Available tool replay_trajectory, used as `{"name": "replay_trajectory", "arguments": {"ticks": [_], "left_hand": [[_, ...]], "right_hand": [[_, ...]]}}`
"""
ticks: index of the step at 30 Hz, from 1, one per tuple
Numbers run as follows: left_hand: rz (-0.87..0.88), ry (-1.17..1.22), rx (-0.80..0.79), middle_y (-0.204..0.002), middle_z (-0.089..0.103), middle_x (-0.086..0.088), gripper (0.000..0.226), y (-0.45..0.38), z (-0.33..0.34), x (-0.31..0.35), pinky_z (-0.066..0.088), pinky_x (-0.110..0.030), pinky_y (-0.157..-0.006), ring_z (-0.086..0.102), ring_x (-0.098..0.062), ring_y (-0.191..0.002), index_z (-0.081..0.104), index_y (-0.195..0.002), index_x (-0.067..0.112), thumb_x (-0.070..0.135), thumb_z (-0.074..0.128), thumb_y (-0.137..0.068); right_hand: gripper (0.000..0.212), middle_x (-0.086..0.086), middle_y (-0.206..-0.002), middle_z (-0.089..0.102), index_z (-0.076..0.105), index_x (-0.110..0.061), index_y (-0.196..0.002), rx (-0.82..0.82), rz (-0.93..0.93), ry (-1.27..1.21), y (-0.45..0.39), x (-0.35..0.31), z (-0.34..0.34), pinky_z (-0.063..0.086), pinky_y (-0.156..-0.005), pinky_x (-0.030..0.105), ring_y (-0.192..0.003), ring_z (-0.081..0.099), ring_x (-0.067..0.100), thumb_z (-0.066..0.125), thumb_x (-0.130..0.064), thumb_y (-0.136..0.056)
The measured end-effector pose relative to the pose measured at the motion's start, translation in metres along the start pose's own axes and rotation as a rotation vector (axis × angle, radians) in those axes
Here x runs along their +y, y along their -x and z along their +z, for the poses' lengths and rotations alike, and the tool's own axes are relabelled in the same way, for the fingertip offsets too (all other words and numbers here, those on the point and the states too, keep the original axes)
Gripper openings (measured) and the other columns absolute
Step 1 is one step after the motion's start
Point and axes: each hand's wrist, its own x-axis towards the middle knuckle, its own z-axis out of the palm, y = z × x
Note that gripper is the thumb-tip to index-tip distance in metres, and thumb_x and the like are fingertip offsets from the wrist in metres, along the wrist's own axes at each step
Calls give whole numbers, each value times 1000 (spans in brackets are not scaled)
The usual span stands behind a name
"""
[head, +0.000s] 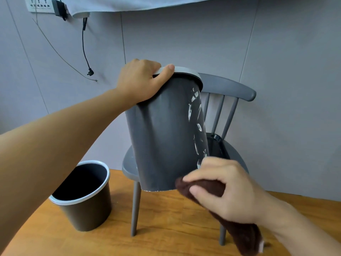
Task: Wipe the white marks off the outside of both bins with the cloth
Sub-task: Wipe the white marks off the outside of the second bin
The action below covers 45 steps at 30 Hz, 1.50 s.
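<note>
You are on the first bin (pixel 166 133), held tilted at frame centre with your left hand (pixel 140 80) gripping its rim. Your right hand (pixel 225 189) clutches the cloth (pixel 201 187) at its lower right edge. Next, wipe upward over the white marks (pixel 196 124); the second bin (pixel 83 196) waits at lower left.

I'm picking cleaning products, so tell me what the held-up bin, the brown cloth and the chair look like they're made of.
Held bin: probably plastic, with a matte dark grey wall, a smooth pale rim and white smears down its right side.
Cloth: soft fuzzy fabric, perhaps microfibre or terry; its nap shows as it bunches in the right hand.
Chair: smooth, evenly grey, either painted wood or plastic; I can't tell which.
</note>
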Motion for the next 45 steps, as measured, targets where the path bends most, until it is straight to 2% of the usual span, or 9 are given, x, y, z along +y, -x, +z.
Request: {"name": "replay_trajectory", "arguments": {"ticks": [7,12,18,20,24,29,33,38,45], "left_hand": [[116,12,-45,-56,35,-4,58,3,-8,-10,29,-37,-55,37,-30,-58,35,-69,12,59,35,-102],[173,128,-108,-79,63,4,32,11,-17,-12,50,-42,-72,56,-26,-76,62,-114,27,47,37,-107],[134,140,-146,-70,62,0,28,-4,-33,-3,49,-46,-72,55,-25,-73,63,-110,24,22,43,-90],[144,48,-169,-68,63,1,30,-11,-33,2,48,-42,-69,56,-27,-74,58,-115,34,32,39,-91],[126,-171,-187,-75,61,0,51,-17,-21,14,48,-39,-69,54,-29,-77,61,-107,29,70,32,-97],[150,-38,-209,-68,56,9,25,-23,-18,13,42,-36,-65,56,-30,-78,58,-92,24,45,44,-91],[70,-36,-329,-76,56,10,36,-30,-16,17,37,-36,-65,54,-29,-84,56,-87,25,55,36,-89],[254,-63,-112,-48,35,1,60,-17,-8,31,35,-36,-53,39,-28,-54,31,-61,15,58,40,-101],[260,43,-30,-49,31,-1,58,-6,3,43,30,-36,-50,34,-27,-51,40,-64,12,59,35,-97]], "right_hand": [[24,-8,-93,68,81,-17,-111,498,108,17,-1,24,-4,52,-76,18,-88,68,14,75,-23,-88],[27,-8,-97,68,79,-17,-113,588,118,12,0,30,3,53,-77,15,-90,68,12,72,-31,-91],[31,-8,-97,68,80,-17,-114,577,128,73,-1,34,9,58,-75,25,-91,68,13,70,-36,-91],[31,-7,-96,68,80,-17,-114,587,120,79,-3,32,11,57,-74,22,-90,68,12,70,-35,-91],[32,-5,-96,67,80,-13,-115,587,89,60,-7,27,15,55,-75,14,-91,67,10,70,-33,-92],[33,-5,-97,67,79,-14,-116,601,81,49,-7,24,14,56,-73,14,-91,67,10,69,-34,-91],[32,-5,-97,67,79,-15,-115,634,88,58,-7,26,10,58,-71,19,-90,67,11,70,-34,-91],[31,-4,-98,69,78,-19,-116,652,89,63,-14,22,-1,59,-71,22,-90,68,12,69,-36,-91],[24,-6,-101,72,79,-19,-114,719,52,140,-56,15,-51,57,-82,23,-94,68,7,75,-26,-92]]}}
